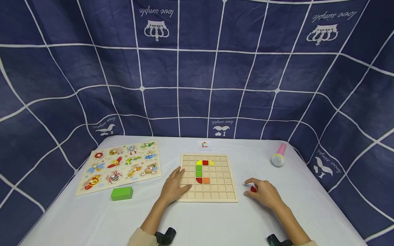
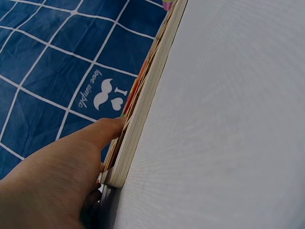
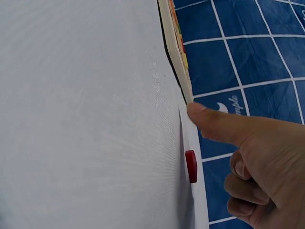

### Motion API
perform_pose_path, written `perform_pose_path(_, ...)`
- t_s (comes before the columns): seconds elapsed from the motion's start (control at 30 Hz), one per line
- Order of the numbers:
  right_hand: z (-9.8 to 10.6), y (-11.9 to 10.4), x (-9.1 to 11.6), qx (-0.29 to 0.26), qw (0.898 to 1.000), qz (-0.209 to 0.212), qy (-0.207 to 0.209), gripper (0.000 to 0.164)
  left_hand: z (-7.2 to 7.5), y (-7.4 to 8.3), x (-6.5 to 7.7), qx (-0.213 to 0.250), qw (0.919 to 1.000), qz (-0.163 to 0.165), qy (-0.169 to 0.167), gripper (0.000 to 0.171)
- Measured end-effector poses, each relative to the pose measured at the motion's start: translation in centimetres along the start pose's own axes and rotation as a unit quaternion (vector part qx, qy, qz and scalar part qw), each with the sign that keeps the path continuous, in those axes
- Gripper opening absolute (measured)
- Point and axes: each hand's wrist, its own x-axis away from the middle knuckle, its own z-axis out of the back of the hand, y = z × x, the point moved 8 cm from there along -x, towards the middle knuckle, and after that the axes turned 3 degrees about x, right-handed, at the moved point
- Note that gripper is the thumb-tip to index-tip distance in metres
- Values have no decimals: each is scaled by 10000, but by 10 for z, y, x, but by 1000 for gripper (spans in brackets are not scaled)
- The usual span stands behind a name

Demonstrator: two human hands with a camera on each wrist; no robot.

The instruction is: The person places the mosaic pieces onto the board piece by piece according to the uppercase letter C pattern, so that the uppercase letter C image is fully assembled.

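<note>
A square wooden grid board [image 1: 217,196] lies on the white table with coloured pieces set in its cells: red and yellow ones in a top row, green squares [image 1: 199,171] down a column, a red and an orange piece [image 1: 206,180] below. My left hand [image 1: 173,186] rests at the board's left edge, thumb on its near left part, fingers fairly straight. Right of the board, my right hand [image 1: 266,194] hovers with thumb extended and other fingers bent, holding nothing. Just beneath it a red piece [image 3: 191,166] lies on the table, apart from the fingers in the right wrist view.
At the left lies an insect picture puzzle board [image 1: 123,167], with a green block [image 1: 121,193] in front of it. A small pattern card [image 1: 204,145] lies behind the grid board. A pink toy microphone [image 1: 278,155] is at the far right. Blue checked cloth [image 1: 197,68] hangs behind.
</note>
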Motion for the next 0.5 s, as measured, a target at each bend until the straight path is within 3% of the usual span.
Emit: perform_pose_path(0.5, 7, 31, 8, 212, 9987, -405, -212, 31, 0, 1, 1, -15, 10000, -3, 28, 74)
